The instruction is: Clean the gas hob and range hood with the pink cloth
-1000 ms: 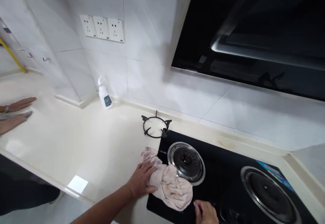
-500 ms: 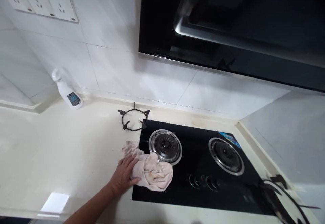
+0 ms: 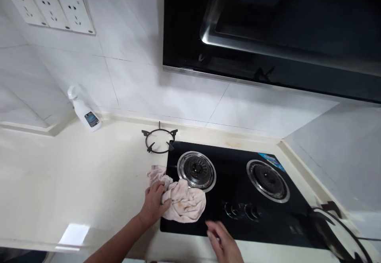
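Observation:
A crumpled pale pink cloth (image 3: 186,201) lies across the left front edge of the black glass gas stove (image 3: 190,228). Its far end spills onto the countertop beside the stove. My left hand (image 3: 155,204) grips the cloth from the left, with fingers bent over the fabric and the thumb pressed to it. At the stove's front edge, my right hand (image 3: 224,242) hovers right of the cloth, apart from it. Its fingers are loosely curled, the thumb stands away from them, and no object shows between.
A black pan support (image 3: 160,151) rests on the counter at the stove's rear left corner. Two burners (image 3: 196,170) show bare. A white spray bottle (image 3: 86,114) stands against the wall. Wok-like cookware (image 3: 330,231) is at right. The range hood (image 3: 268,36) hangs above.
My right hand has come into view from below, at the stove's front edge. My left hand stays on the cloth, its fingers bent more. The view has shifted slightly.

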{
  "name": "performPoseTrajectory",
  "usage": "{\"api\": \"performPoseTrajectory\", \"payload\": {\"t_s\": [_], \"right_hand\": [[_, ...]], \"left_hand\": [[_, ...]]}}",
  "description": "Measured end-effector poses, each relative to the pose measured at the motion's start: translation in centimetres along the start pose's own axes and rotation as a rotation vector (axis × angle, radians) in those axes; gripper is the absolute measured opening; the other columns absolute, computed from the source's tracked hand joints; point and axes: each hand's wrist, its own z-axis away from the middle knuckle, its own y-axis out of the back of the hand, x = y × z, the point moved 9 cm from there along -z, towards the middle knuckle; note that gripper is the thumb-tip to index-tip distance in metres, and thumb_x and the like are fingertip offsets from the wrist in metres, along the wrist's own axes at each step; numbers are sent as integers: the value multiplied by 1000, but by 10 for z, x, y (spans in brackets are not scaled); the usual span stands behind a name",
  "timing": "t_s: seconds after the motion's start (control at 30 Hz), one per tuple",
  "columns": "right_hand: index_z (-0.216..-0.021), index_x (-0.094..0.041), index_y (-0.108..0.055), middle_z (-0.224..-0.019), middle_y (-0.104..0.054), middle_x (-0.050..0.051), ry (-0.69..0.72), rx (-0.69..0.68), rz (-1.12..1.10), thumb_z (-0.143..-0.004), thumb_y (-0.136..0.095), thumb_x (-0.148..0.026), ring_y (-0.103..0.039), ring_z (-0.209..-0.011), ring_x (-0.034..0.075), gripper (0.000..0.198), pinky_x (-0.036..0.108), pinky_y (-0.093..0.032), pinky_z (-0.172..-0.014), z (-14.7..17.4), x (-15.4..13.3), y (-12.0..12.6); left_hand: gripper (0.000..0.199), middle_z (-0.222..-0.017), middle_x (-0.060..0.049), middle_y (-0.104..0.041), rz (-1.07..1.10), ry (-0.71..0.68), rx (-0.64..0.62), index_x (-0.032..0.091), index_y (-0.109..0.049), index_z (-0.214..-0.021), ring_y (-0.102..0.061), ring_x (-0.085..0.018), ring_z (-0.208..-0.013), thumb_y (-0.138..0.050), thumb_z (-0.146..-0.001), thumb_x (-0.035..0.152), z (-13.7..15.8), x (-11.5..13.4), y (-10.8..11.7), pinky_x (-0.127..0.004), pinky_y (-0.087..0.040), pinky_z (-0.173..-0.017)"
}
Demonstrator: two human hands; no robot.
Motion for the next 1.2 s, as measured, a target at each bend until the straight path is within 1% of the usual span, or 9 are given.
{"api": "performPoseTrajectory", "payload": {"t_s": [0.1,0.2,0.33,0.5,0.6,0.7,0.8,0.97,1.2], "right_hand": [[-133,-27,-61,-126,-63,10,148,109,148,-94,-51,-45,-60,-119,27,44,42,-51,-101,-56,-37,-33],[-133,-23,-60,-125,-63,15,161,57,344,-87,-62,-38,-57,-119,36,49,55,-46,-102,-80,-54,-91],[-122,-24,-65,-130,-63,14,253,-58,291,-82,-67,-31,-53,-122,36,40,54,-40,-105,-79,-75,-144],[-96,-22,-62,-94,-66,4,76,-241,-348,-88,-59,-50,-59,-91,22,29,34,-49,-85,-94,-110,-144],[-109,-22,-59,-102,-67,3,-8,-291,-744,-93,-54,-55,-60,-94,18,37,29,-49,-85,-105,-142,-122],[-115,-22,-61,-107,-66,4,107,-333,-728,-95,-53,-53,-60,-99,18,39,28,-48,-88,-110,-164,-101],[-107,-21,-68,-98,-64,4,147,-277,-437,-91,-55,-51,-60,-89,17,36,29,-49,-83,-117,-141,-96],[-109,-18,-69,-93,-69,7,32,-146,-250,-85,-54,-50,-67,-88,21,43,34,-52,-85,-157,-73,-100],[-125,-10,-56,-98,-70,12,-6,73,-103,-85,-44,-49,-67,-88,24,57,35,-52,-85,-278,-72,-83]], "left_hand": [[31,-135,-10,-59,6,10,3,24,-63,-101,-50,-30,-129,-59,-72,17,14,4,5,-49,-42,-100],[31,-134,-11,-59,64,88,83,24,-65,-98,-51,-32,-126,-56,-69,17,35,-14,25,-51,-43,-97],[13,-89,-6,-66,399,390,210,22,-61,-83,-61,-25,-87,-55,-74,29,61,-67,56,-41,-49,-82],[21,-64,2,-58,1104,914,364,21,-56,-76,-57,-19,-63,-62,-68,39,78,-113,74,-33,-48,-63],[26,-78,-2,-68,1338,879,358,19,-61,-84,-64,-20,-72,-65,-69,41,57,-101,98,-35,-52,-70],[29,-89,-3,-72,1503,729,382,20,-62,-90,-66,-20,-82,-71,-72,41,36,-86,123,-35,-53,-79],[37,-85,-2,-69,1338,685,456,20,-60,-88,-64,-20,-80,-74,-70,47,39,-96,133,-34,-52,-77],[40,-72,-1,-63,661,759,678,21,-57,-78,-59,-21,-74,-69,-68,58,90,-142,122,-34,-48,-71],[19,-74,-2,-66,367,572,564,26,-55,-79,-63,-23,-72,-56,-80,44,94,-134,92,-36,-50,-73]]}}
